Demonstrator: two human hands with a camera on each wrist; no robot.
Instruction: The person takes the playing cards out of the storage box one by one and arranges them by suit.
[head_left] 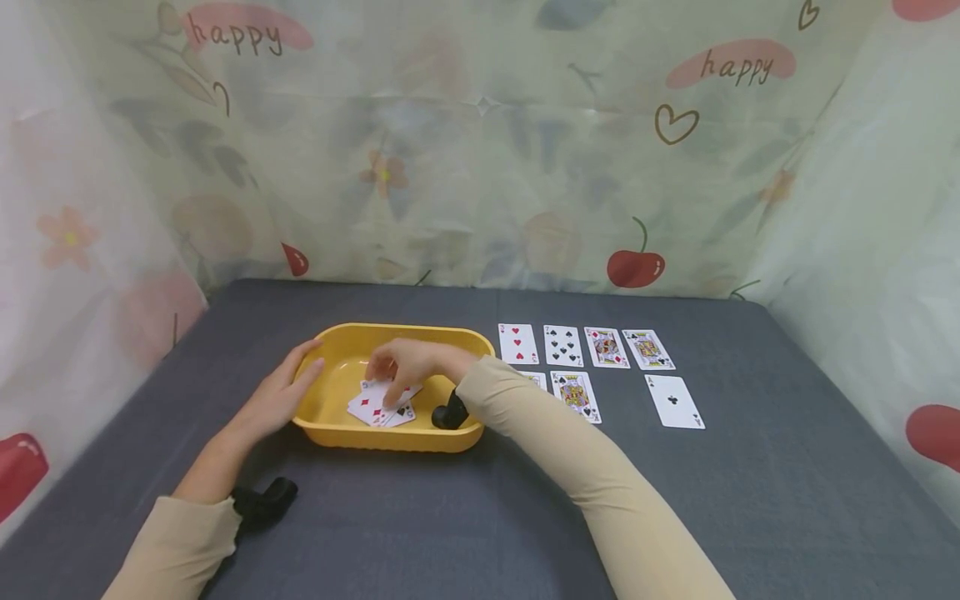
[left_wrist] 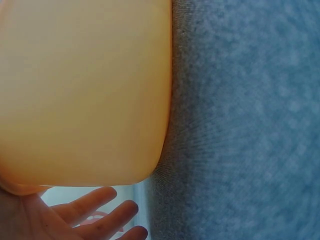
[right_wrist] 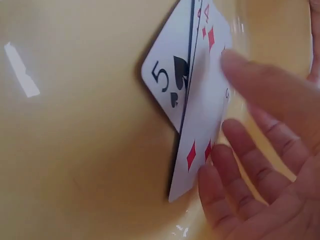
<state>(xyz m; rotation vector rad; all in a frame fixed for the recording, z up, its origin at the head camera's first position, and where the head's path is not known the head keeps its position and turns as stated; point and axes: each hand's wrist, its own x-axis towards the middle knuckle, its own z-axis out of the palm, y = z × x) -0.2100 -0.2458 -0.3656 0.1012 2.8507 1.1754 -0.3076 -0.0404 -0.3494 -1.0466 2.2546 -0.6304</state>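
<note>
A yellow plastic bin (head_left: 390, 439) stands on the dark cloth, with a small loose pile of playing cards in it. My left hand (head_left: 277, 392) rests at the bin's left end, thumb over the rim; in the left wrist view its fingers (left_wrist: 107, 220) extend loosely beside the outer wall. Inside the bin, my right hand (head_left: 412, 362) is over the pile. The right wrist view shows its thumb over a four of diamonds (right_wrist: 200, 100) and loosely bent fingers at that card's edge. A five of spades (right_wrist: 162, 80) lies partly under it. Any other cards beneath are mostly hidden.
Right of the bin, face-up cards lie in two rows. The back row has a hearts card (head_left: 518, 344), a seven of spades (head_left: 563, 346) and two face cards. In front are a king of spades (head_left: 576, 396), an ace of clubs (head_left: 675, 402) and one card partly behind my right sleeve.
</note>
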